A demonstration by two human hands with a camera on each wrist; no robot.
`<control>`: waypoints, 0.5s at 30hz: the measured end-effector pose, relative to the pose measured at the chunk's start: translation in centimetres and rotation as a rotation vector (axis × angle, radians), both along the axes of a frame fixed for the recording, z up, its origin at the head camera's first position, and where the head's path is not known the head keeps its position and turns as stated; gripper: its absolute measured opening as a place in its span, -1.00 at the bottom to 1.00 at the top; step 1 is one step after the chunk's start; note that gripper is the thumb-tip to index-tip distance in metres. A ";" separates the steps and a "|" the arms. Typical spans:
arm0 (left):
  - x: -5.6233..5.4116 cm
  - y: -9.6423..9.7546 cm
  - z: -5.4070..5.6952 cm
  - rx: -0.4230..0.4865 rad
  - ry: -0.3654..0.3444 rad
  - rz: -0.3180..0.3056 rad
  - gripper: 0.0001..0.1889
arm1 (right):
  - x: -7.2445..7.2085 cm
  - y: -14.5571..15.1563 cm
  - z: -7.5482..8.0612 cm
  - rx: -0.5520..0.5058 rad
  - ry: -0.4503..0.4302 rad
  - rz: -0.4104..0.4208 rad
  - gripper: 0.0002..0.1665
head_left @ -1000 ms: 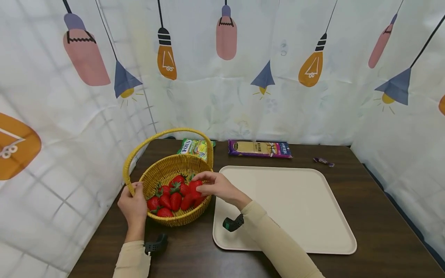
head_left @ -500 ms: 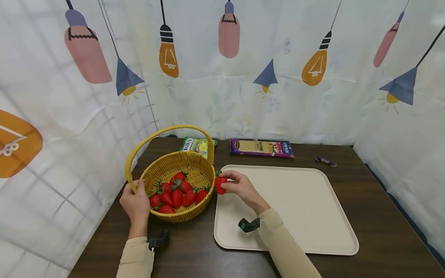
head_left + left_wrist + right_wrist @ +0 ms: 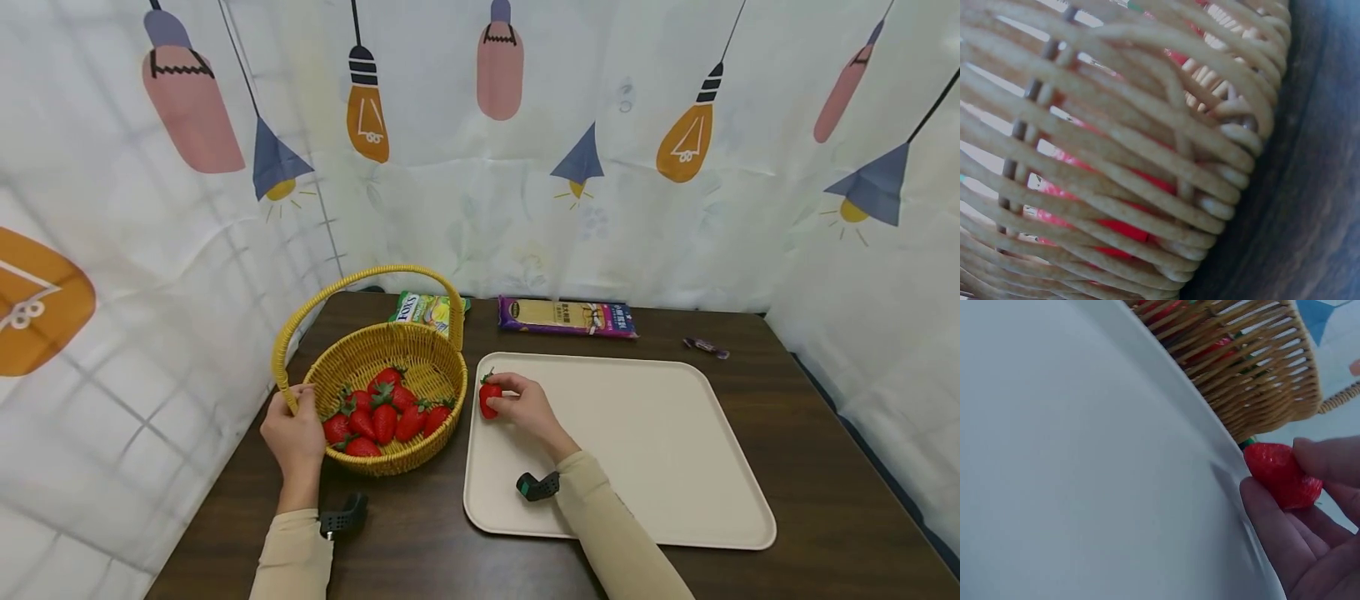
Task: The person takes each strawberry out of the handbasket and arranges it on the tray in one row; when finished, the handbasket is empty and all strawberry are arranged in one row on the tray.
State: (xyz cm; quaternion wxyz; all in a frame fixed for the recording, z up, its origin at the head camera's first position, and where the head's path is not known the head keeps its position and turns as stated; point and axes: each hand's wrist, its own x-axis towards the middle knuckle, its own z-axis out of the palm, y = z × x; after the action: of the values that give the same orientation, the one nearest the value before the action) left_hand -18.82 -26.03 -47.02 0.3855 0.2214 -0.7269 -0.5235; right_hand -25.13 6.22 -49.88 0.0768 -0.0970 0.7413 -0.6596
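Observation:
My right hand [image 3: 528,410] pinches a strawberry [image 3: 490,399] between thumb and fingers, over the left edge of the cream tray [image 3: 630,450]. In the right wrist view the strawberry [image 3: 1280,474] shows close up, near the tray's rim; whether it touches the tray I cannot tell. With my left hand [image 3: 295,433] I grip the yellow wicker basket [image 3: 390,462] at the left foot of its handle [image 3: 360,279]. Several red strawberries [image 3: 385,423] with green leaves lie inside the basket. Only the basket's woven wall [image 3: 1122,144] fills the left wrist view, with red showing through its gaps.
Behind the basket lies a green candy bag [image 3: 423,310]. A purple packet of noodles [image 3: 566,317] is at the back of the dark table [image 3: 817,467], and a small wrapped candy [image 3: 706,347] sits at the right. Patterned curtains [image 3: 480,208] surround the table.
My right hand has lifted a strawberry out of the basket and carried it right, over the tray's left edge. My left hand keeps its grip on the basket.

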 end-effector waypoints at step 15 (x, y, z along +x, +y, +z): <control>0.2 -0.2 -0.2 -0.044 -0.029 -0.013 -0.72 | 0.4 -0.3 -0.4 0.221 0.108 -0.084 -0.61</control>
State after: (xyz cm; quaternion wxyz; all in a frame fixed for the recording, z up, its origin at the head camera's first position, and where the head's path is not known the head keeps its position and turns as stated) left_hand -18.61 -26.19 -47.22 0.3761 0.2156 -0.7451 -0.5068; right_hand -24.74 5.94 -50.29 0.0193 -0.0923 0.8158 -0.5706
